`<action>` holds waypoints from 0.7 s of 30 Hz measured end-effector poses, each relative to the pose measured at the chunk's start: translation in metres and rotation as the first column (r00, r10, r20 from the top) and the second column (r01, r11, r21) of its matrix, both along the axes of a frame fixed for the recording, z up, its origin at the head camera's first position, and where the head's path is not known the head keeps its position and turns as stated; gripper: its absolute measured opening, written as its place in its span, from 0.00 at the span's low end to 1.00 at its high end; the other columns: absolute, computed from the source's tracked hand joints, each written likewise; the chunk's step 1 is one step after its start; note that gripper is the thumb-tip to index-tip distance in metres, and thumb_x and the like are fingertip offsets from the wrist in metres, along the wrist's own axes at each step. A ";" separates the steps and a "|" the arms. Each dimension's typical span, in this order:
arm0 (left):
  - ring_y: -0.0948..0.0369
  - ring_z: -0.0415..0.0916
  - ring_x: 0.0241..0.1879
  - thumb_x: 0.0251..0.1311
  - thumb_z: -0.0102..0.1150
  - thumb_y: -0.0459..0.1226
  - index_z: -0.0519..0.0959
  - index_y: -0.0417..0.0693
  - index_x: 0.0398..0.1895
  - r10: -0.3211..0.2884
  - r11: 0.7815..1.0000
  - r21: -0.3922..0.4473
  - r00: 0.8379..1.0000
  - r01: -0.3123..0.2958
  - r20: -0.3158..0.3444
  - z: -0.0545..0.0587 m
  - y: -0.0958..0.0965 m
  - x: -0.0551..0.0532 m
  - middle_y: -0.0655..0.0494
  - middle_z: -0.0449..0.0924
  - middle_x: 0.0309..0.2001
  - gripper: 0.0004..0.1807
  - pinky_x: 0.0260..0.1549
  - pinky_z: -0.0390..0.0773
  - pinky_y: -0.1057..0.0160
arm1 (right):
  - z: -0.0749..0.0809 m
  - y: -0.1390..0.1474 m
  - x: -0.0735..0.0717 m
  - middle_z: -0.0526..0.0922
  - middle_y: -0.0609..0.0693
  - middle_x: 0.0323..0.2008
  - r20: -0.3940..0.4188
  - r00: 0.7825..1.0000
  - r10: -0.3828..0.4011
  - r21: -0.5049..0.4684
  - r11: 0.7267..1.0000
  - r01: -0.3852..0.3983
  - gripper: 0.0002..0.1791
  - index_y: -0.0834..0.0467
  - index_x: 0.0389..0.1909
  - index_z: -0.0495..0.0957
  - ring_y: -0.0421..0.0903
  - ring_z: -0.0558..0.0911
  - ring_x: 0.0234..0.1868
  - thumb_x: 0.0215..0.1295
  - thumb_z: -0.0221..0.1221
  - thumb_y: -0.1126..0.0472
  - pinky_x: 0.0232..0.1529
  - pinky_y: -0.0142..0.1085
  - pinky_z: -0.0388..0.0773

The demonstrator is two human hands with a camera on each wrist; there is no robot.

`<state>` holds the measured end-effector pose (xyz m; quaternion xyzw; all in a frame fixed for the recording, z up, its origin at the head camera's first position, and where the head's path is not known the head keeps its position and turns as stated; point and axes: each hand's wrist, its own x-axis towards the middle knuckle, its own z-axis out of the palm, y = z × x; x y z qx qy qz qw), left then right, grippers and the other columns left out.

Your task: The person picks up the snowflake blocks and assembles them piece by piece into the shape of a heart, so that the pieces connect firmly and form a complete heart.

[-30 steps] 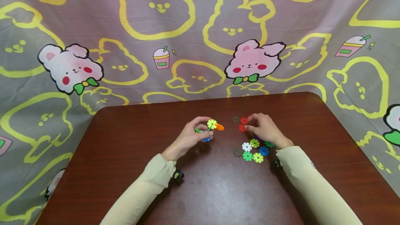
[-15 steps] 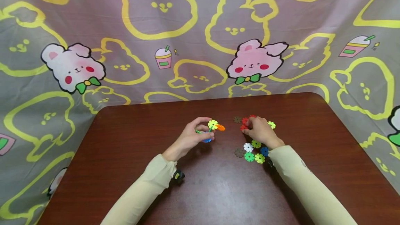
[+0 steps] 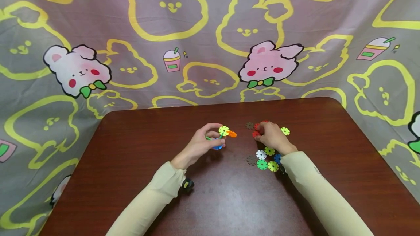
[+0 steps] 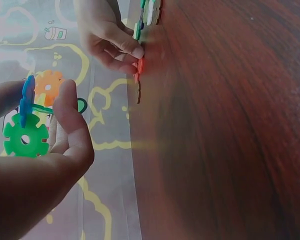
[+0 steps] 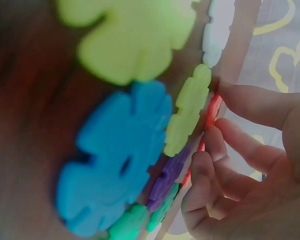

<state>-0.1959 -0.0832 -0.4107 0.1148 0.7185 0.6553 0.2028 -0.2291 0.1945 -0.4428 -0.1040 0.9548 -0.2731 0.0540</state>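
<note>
My left hand [image 3: 203,141] holds a joined piece of notched plastic snowflake discs above the table. It includes a blue disc [image 4: 27,101], a green disc [image 4: 26,137], an orange disc [image 4: 49,86] and a yellow disc [image 3: 224,130]. Over at the loose discs, my right hand [image 3: 275,137] has its thumb and curled fingers down on a red snowflake disc [image 5: 214,110], pinching at its edges. More red shows under and beside the fingers, partly hidden by them. A brown disc [image 3: 250,125] lies flat just left of the red ones.
Nearer the front lie a white disc [image 3: 261,154], a light green disc [image 3: 262,164], yellow discs [image 3: 273,166] and a dark disc [image 3: 251,160]. Purple [image 5: 167,177] and blue [image 5: 120,155] discs sit under my right wrist. A patterned curtain [image 3: 197,28] hangs behind the brown table [image 3: 131,156].
My right hand has shifted slightly left over the red discs, its wrist now covering more of the blue disc and uncovering a yellow disc behind. The left hand keeps its hold, nearly still.
</note>
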 end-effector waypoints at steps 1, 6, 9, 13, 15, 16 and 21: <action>0.47 0.83 0.44 0.59 0.63 0.32 0.68 0.51 0.63 0.001 1.000 0.001 1.000 -0.001 -0.002 0.000 0.000 0.000 0.43 0.82 0.44 0.28 0.44 0.82 0.57 | 0.000 -0.001 0.000 0.84 0.62 0.39 0.001 1.000 0.007 -0.002 1.000 -0.007 0.18 0.69 0.47 0.77 0.55 0.82 0.39 0.58 0.64 0.63 0.43 0.47 0.78; 0.45 0.83 0.45 0.59 0.63 0.32 0.68 0.49 0.64 0.002 1.000 0.004 1.000 -0.002 -0.011 0.000 0.000 0.000 0.41 0.82 0.44 0.29 0.42 0.82 0.61 | 0.002 -0.001 -0.001 0.83 0.59 0.38 0.061 0.998 0.011 0.007 1.000 -0.012 0.16 0.66 0.46 0.77 0.52 0.81 0.37 0.58 0.64 0.63 0.40 0.45 0.78; 0.45 0.82 0.45 0.59 0.63 0.32 0.68 0.50 0.63 0.005 1.000 -0.001 1.000 -0.005 -0.003 0.000 0.000 0.000 0.45 0.82 0.42 0.28 0.44 0.82 0.58 | 0.005 -0.002 0.000 0.83 0.58 0.37 0.105 0.994 0.006 0.015 1.000 -0.007 0.15 0.65 0.44 0.76 0.50 0.79 0.35 0.58 0.65 0.62 0.38 0.42 0.76; 0.46 0.83 0.45 0.59 0.63 0.32 0.69 0.52 0.62 0.004 1.000 -0.004 1.000 -0.004 0.004 -0.001 0.000 0.000 0.47 0.82 0.42 0.27 0.44 0.82 0.59 | 0.007 -0.004 0.000 0.82 0.57 0.36 0.137 0.991 0.013 0.016 1.000 -0.016 0.13 0.64 0.39 0.76 0.50 0.77 0.34 0.57 0.66 0.62 0.38 0.41 0.75; 0.47 0.83 0.44 0.59 0.63 0.32 0.69 0.51 0.62 0.003 1.000 -0.003 1.000 -0.003 0.002 -0.001 -0.001 0.000 0.46 0.82 0.42 0.27 0.42 0.82 0.61 | 0.008 -0.004 -0.001 0.82 0.57 0.37 0.146 0.989 0.021 0.015 1.000 -0.024 0.12 0.64 0.38 0.76 0.49 0.76 0.34 0.56 0.66 0.63 0.37 0.41 0.74; 0.48 0.83 0.44 0.59 0.63 0.33 0.68 0.51 0.62 0.002 1.000 -0.002 1.000 -0.002 0.001 -0.001 -0.001 0.000 0.46 0.82 0.43 0.28 0.42 0.81 0.62 | 0.008 -0.005 -0.001 0.82 0.56 0.37 0.146 0.989 0.028 0.017 0.999 -0.031 0.12 0.64 0.38 0.76 0.49 0.76 0.33 0.56 0.66 0.63 0.36 0.40 0.74; 0.47 0.83 0.44 0.59 0.63 0.32 0.69 0.50 0.62 0.008 1.000 0.005 1.000 -0.008 0.003 -0.001 0.000 0.001 0.45 0.82 0.43 0.27 0.42 0.81 0.62 | 0.009 -0.006 -0.002 0.79 0.54 0.29 0.149 0.987 0.060 0.032 0.997 -0.065 0.17 0.63 0.46 0.75 0.47 0.73 0.27 0.57 0.64 0.63 0.30 0.37 0.70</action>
